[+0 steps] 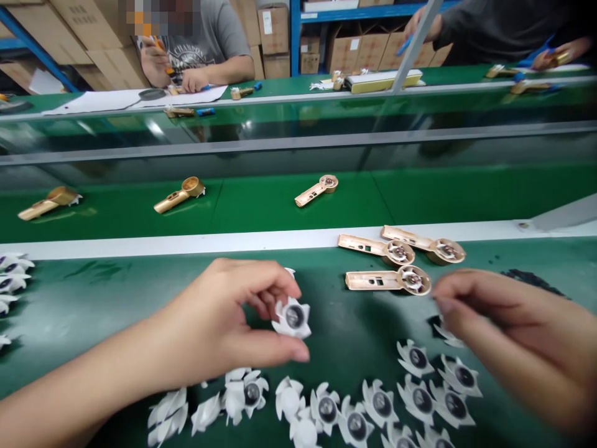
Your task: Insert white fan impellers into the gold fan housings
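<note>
My left hand (pixel 233 317) pinches a white fan blade wheel (pixel 293 317) between thumb and fingers, its dark round hub facing up. My right hand (pixel 504 336) is slightly blurred. Its thumb and forefinger are pressed together at the right rim of a gold handheld-fan housing (pixel 387 280); whether they grip the rim or something small is unclear. Two similar housings (pixel 375 246) (pixel 422 242) lie just behind, each with a white blade wheel inside its ring. Below both hands, many loose white blade wheels (pixel 357 423) are spread over the green bench (pixel 340 348).
Beyond a white rail (pixel 209 244), several gold fan housings (pixel 180 194) lie on a green belt (pixel 261 205). More blade wheels (pixel 13 274) sit at the left edge. Two people (pixel 209 43) work across the line. A grey metal post (pixel 415 46) rises at upper right.
</note>
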{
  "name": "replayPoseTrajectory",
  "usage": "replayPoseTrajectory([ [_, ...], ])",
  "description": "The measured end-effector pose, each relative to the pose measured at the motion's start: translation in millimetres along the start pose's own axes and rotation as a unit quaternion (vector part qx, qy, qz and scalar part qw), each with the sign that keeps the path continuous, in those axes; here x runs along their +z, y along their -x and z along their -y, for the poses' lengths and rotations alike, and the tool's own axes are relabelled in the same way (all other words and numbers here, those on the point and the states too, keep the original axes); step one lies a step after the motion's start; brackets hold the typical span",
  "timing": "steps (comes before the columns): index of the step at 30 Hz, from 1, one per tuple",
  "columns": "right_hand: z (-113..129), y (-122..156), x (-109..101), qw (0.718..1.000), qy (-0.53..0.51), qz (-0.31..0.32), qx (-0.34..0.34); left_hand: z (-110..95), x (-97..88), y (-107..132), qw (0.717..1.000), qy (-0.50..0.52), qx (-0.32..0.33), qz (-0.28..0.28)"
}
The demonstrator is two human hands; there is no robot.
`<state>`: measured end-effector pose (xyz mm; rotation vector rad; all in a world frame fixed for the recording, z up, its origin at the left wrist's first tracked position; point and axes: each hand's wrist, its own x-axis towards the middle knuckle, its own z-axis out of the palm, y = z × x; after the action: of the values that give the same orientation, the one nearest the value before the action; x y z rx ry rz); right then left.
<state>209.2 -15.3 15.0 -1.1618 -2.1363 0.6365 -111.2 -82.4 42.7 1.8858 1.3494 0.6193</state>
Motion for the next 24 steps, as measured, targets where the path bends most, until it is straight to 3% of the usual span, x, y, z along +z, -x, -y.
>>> replayPoseTrajectory([
  [2,44,-11,17,0.992,-0.067,0.103,-0.043,-14,11.4,-6,0.999,0.043,0.016,0.004],
  [4,72,-17,31,0.981,-0.125,0.138,-0.052,-22,21.2,-9,0.997,0.074,0.026,0.003],
  [6,82,-18,39,0.977,-0.153,0.141,-0.048,-24,27.8,-9,0.993,0.118,0.022,-0.004],
  [10,76,-15,43,0.978,-0.151,0.135,-0.058,-19,34.0,-6,0.980,0.200,-0.012,-0.022],
  [20,70,-8,47,0.985,-0.107,0.103,-0.090,-12,41.8,-13,0.983,0.173,-0.005,-0.062],
  [24,65,-6,42,0.984,-0.096,0.103,-0.110,-13,44.2,-14,0.973,0.218,-0.033,-0.072],
])
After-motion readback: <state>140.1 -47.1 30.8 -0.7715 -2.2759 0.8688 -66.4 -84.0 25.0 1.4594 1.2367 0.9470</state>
